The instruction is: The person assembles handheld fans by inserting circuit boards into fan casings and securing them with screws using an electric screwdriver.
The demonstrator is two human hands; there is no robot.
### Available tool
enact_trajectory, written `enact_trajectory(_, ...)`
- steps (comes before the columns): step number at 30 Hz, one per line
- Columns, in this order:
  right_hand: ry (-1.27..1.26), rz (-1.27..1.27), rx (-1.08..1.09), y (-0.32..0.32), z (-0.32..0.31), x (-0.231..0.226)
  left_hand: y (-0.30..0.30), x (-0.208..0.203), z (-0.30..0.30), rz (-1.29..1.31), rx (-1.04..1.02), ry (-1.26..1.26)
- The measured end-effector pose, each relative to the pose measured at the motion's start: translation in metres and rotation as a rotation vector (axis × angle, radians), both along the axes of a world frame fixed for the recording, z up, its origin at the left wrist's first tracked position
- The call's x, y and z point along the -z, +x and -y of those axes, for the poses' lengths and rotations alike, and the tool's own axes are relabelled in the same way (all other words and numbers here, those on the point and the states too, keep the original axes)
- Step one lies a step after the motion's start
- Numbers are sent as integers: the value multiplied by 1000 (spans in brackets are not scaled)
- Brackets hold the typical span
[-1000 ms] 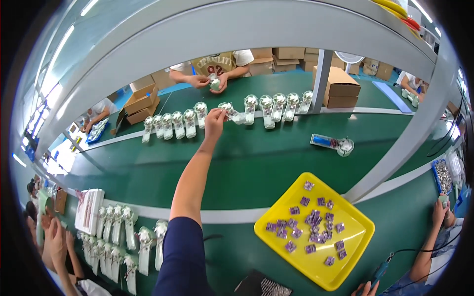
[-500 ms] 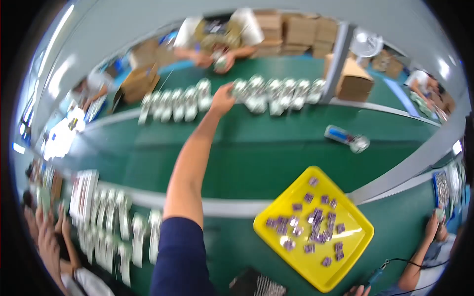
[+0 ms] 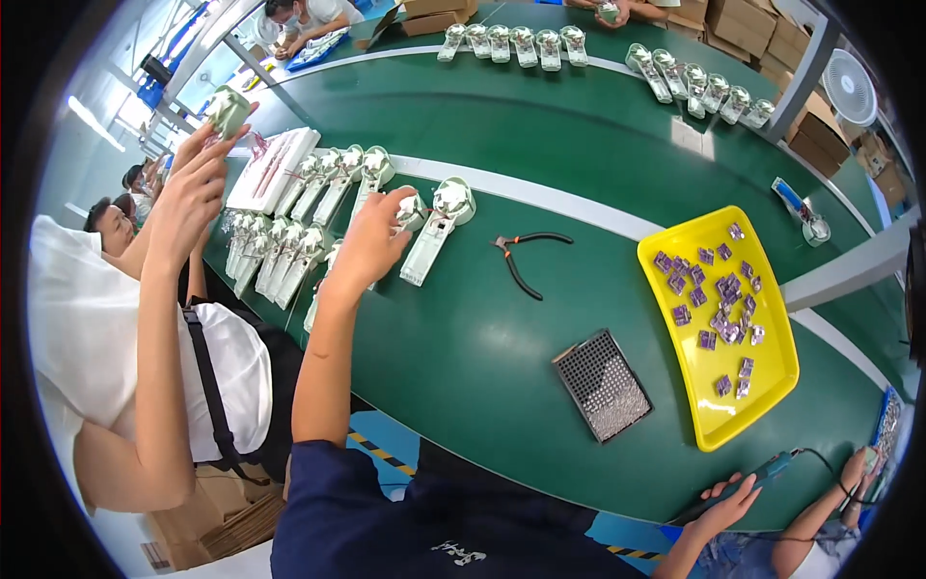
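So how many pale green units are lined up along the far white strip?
12: six in the left group and six in the right group, past a gap. Some overlap slightly; none seems fully hidden.

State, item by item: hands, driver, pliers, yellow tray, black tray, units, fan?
Left hand: at a pale unit, grip unclear
Right hand: holding driver
Driver: held at a slant
Pliers: lying, handles spread
Yellow tray: holding loose purple pieces
Black tray: uncovered, lying flat
Other units: set out in groups
Fan: spinning or stopped, unclear
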State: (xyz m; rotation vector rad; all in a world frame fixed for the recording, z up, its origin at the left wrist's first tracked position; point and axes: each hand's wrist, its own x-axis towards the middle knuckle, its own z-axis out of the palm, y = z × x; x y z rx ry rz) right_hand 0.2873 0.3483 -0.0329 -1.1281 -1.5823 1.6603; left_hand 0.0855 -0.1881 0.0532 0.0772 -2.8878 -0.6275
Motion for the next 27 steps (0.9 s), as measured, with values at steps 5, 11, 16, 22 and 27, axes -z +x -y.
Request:
enact_trajectory(5,18,-83,-50,11,1,-2,-6,25,-1,-46,89,-165)
enact_trajectory(11,-2,-39,-63,10,-8,-7,-49,63,9,-188,190,59)
enact_trajectory(16,671,334,-226,1,-58,18,-10,51,-22,-277,124,95)
enact_trajectory(22,946,799,-194,-13,-29,-16,64,57,-86,-261,74,353)
enact_trajectory(27,1245,727,-206,-19,-18,-23,109,64,-108,-245,116,474)
